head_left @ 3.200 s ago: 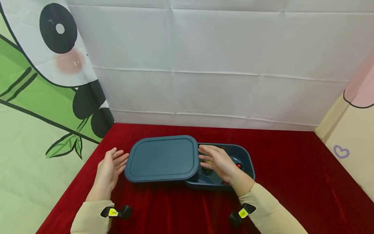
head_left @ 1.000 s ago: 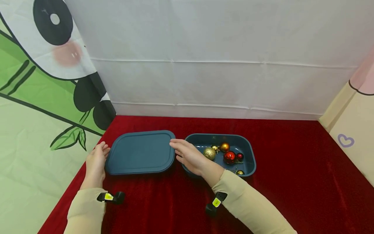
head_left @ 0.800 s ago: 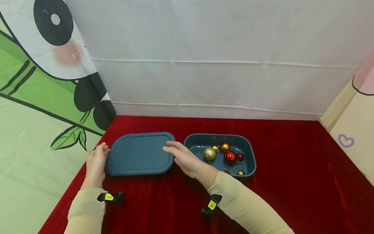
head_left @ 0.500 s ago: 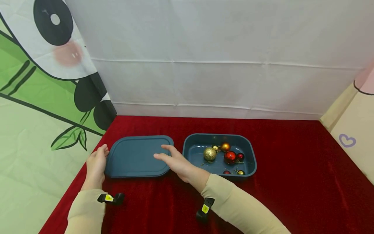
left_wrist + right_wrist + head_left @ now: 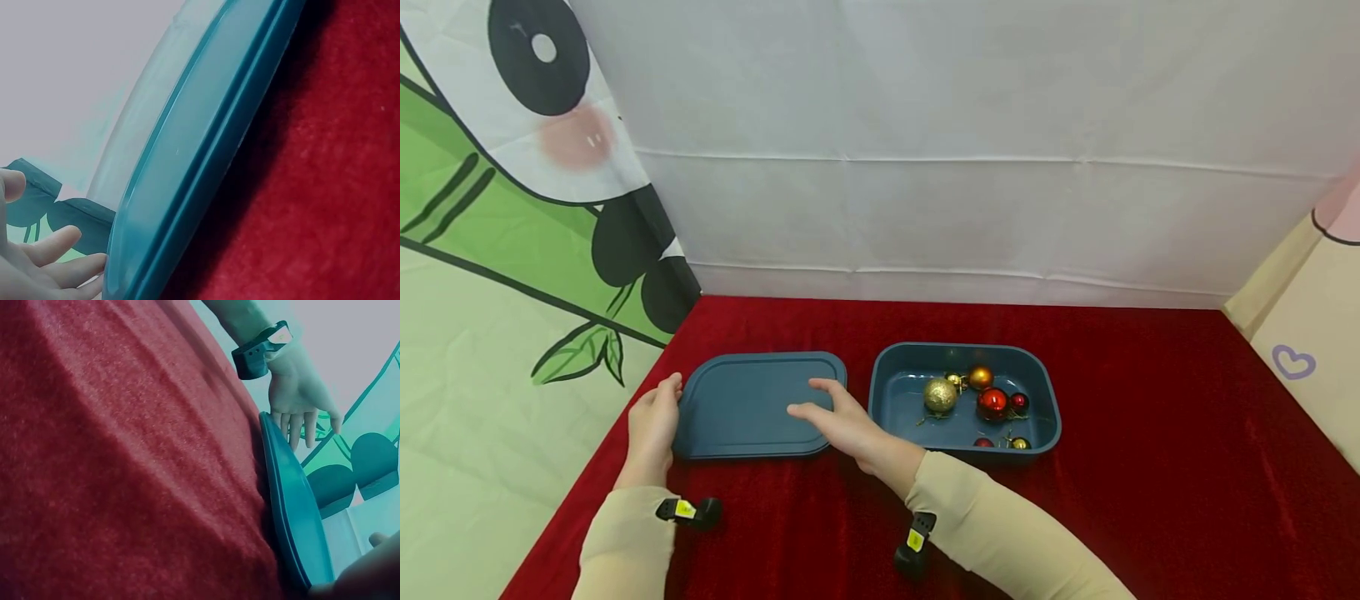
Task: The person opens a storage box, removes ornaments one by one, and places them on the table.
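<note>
A blue rectangular lid (image 5: 745, 404) lies flat at the left of the red cloth. My left hand (image 5: 652, 425) is upright along its left edge, and in the left wrist view the fingertips meet the lid's (image 5: 169, 156) rim. Over the right end of the lid reaches my right hand (image 5: 850, 423), thumb and forefinger extended and spread apart. To the right, the matching blue box (image 5: 891, 400) is uncovered. Inside it are a glittery gold bauble (image 5: 940, 395), a shiny red bauble (image 5: 992, 403), an orange-gold bauble (image 5: 981, 377) and several smaller ones.
Red velvet cloth (image 5: 1150, 433) covers the table. Behind it rises a white creased backdrop (image 5: 955, 225). A printed cartoon sheet (image 5: 550, 275) hangs on the left, and a cream panel (image 5: 1311, 392) stands along the right side.
The lid has moved left off the box and down onto the cloth, carried between both hands, baring the baubles. Lately, the right hand has shifted slightly left, its thumb and forefinger spreading.
</note>
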Tool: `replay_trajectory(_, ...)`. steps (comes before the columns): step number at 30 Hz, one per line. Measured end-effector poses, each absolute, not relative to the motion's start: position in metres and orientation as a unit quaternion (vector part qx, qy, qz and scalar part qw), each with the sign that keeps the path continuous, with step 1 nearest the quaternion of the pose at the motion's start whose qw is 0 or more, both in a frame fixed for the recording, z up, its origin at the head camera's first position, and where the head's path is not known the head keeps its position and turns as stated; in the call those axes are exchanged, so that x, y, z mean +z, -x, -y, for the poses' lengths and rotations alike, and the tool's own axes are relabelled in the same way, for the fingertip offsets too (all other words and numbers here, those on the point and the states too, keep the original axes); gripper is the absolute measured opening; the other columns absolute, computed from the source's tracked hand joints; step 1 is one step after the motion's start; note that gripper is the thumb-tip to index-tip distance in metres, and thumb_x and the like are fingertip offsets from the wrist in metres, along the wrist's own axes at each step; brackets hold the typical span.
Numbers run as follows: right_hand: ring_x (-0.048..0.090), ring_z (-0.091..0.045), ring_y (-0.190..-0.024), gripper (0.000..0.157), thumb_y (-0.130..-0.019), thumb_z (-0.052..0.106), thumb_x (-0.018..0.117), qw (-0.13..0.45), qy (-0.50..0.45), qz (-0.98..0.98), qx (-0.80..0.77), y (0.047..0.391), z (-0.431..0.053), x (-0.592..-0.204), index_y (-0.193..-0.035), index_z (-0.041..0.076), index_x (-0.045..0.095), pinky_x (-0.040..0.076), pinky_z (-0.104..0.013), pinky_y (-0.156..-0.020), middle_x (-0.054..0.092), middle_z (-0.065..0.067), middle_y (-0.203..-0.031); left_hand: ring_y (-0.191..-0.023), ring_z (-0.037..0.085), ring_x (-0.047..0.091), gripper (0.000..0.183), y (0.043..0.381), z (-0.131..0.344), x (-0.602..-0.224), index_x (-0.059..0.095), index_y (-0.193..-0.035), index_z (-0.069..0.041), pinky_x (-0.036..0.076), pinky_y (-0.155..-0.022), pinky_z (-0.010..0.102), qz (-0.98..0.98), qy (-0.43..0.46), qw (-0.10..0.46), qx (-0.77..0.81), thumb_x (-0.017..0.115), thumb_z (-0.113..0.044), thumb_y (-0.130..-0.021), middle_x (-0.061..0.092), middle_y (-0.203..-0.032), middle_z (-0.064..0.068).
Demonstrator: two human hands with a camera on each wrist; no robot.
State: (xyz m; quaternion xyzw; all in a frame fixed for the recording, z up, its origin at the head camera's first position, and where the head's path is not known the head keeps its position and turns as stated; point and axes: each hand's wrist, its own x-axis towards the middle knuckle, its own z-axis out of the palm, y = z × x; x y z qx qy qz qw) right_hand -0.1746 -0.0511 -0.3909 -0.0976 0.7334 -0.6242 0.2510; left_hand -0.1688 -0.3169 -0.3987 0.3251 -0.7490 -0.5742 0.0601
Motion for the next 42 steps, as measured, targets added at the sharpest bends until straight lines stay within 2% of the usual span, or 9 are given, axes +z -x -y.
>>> replay_trajectory(18,0.036,-0.028,-0.134,0.066,-0.086,0.042,0.062,0.226,0.098,-0.753,-0.61,0.177,0.055,-0.401,-0.143,0.019,0.038,0.036,-0.05,-0.103,0.032,-0.003,-0.151,-0.131,0.038,0.03,0.079,0.175,0.308,-0.404,0.036,-0.141,0.004,0.028,-0.109,0.054,0.773,-0.308,0.062,-0.55,0.03,-0.058,-0.093,0.031,-0.147,0.025)
replay_trajectory(20,0.034,-0.028,-0.136,0.065,-0.086,0.042,0.062,0.225,0.099,-0.76,-0.602,0.177,0.055,-0.401,-0.143,0.019,0.038,0.036,-0.051,-0.104,0.03,-0.004,-0.152,-0.131,0.038,0.03,0.079,0.175,0.308,-0.405,0.036,-0.141,0.004,0.028,-0.109,0.054,0.774,-0.308,0.061,-0.55,0.03,-0.058,-0.093,0.031,-0.147,0.025)
replay_trajectory(24,0.02,-0.029,-0.144,0.062,-0.087,0.039,0.061,0.223,0.102,-0.77,-0.588,0.178,0.055,-0.4,-0.142,0.017,0.041,0.03,-0.053,-0.109,0.019,-0.008,-0.157,-0.131,0.037,0.031,0.079,0.174,0.308,-0.406,0.036,-0.141,0.004,0.029,-0.109,0.054,0.77,-0.311,0.06,-0.554,0.031,-0.058,-0.093,0.031,-0.147,0.024)
replay_trajectory(26,0.018,-0.029,-0.144,0.06,-0.088,0.037,0.06,0.222,0.107,-0.774,-0.583,0.178,0.055,-0.399,-0.141,0.016,0.041,0.03,-0.053,-0.109,0.018,-0.009,-0.157,-0.131,0.037,0.031,0.078,0.174,0.308,-0.406,0.036,-0.141,0.003,0.029,-0.108,0.054,0.768,-0.313,0.062,-0.555,0.031,-0.059,-0.093,0.031,-0.147,0.023)
replay_trajectory(32,0.035,-0.028,-0.136,0.055,-0.089,0.035,0.06,0.225,0.14,-0.775,-0.574,0.178,0.052,-0.39,-0.139,0.02,0.044,0.037,-0.049,-0.103,0.033,-0.003,-0.15,-0.132,0.036,0.032,0.075,0.175,0.302,-0.402,0.039,-0.141,0.0,0.028,-0.109,0.054,0.774,-0.306,0.08,-0.549,0.035,-0.058,-0.093,0.033,-0.148,0.021)
replay_trajectory(38,0.038,-0.025,-0.137,0.045,-0.091,0.035,0.059,0.226,0.184,-0.774,-0.563,0.178,0.042,-0.374,-0.133,0.026,0.049,0.041,-0.046,-0.102,0.041,0.001,-0.146,-0.131,0.033,0.035,0.07,0.176,0.29,-0.397,0.042,-0.14,-0.004,0.03,-0.109,0.052,0.781,-0.288,0.101,-0.544,0.039,-0.055,-0.093,0.038,-0.146,0.017)
replay_trajectory(42,0.04,-0.021,-0.136,0.039,-0.092,0.034,0.058,0.217,0.204,-0.779,-0.552,0.182,0.03,-0.368,-0.13,0.027,0.051,0.042,-0.045,-0.103,0.043,0.003,-0.145,-0.127,0.027,0.039,0.063,0.176,0.281,-0.395,0.047,-0.136,-0.005,0.033,-0.107,0.047,0.778,-0.27,0.124,-0.553,0.043,-0.052,-0.094,0.044,-0.141,0.012)
